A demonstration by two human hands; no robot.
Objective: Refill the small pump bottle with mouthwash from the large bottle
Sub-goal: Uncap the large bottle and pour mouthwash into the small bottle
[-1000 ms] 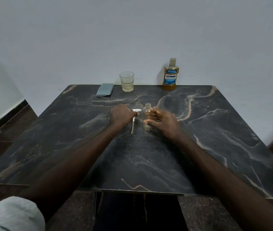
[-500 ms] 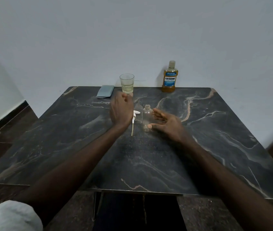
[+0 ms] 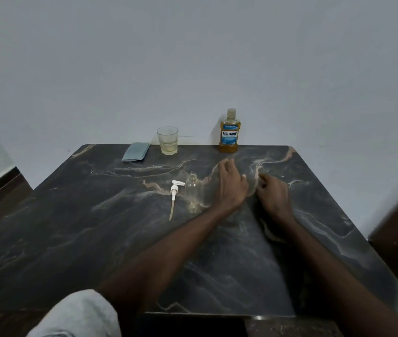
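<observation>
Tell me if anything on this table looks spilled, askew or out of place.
Only the white pump head stands out: it lies on its side on the table, left of the small clear bottle, whose neck stands open. That fits a refill. No spill shows, and the large mouthwash bottle stands upright and capped.

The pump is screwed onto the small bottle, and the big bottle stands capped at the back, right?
No: the head view shows the pump lying on the table beside the open small bottle. The big bottle does stand capped at the back.
</observation>
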